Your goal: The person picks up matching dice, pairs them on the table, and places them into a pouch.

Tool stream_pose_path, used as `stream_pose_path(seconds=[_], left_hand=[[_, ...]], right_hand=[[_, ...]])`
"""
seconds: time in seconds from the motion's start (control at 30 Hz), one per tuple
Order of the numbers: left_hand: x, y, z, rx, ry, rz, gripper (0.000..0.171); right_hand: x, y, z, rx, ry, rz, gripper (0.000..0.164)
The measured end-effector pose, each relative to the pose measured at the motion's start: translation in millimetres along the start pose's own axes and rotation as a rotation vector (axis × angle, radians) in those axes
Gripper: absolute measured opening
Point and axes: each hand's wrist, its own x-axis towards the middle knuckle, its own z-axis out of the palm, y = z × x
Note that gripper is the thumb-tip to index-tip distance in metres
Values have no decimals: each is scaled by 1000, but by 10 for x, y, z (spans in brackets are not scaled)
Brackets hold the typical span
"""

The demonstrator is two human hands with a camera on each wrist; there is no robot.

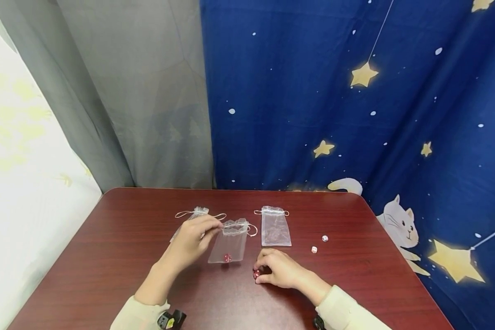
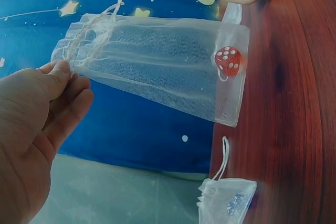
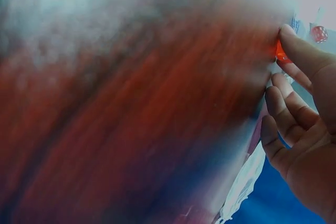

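Observation:
My left hand (image 1: 192, 239) pinches the gathered top of a sheer white drawstring bag (image 2: 157, 66) between thumb and fingers. Inside that bag, a red die (image 2: 228, 61) with white pips lies at the bottom end. In the head view the bag (image 1: 231, 243) hangs tilted over the table's middle. To its right, low over the tabletop, my right hand (image 1: 281, 269) holds a second red die (image 1: 256, 274) between thumb and fingertips. The right wrist view shows this die as a bright red patch (image 3: 281, 52) partly hidden by the thumb.
Another mesh bag (image 1: 275, 227) lies flat at the back centre of the brown table (image 1: 148, 206). A third bag (image 2: 228, 198), with something blue inside, lies behind my left hand. Two small white dice, one nearer (image 1: 314, 250) and one farther (image 1: 325, 238), sit to the right.

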Motion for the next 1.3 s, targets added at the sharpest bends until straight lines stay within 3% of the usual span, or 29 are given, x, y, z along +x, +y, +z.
stream_pose_path(seconds=[0.3, 0.63, 0.97, 1.3], left_hand=[[-2, 31, -6, 12, -12, -16, 20], [2, 18, 4, 35, 10, 14, 24], [11, 35, -17, 36, 13, 10, 24], [28, 31, -34, 43, 2, 2, 24]], right_hand=[[12, 41, -13, 50, 56, -44, 17], [130, 62, -422, 142, 260, -96, 13], [232, 75, -831, 190, 354, -97, 14], [290, 33, -1080, 191, 413, -101, 17]])
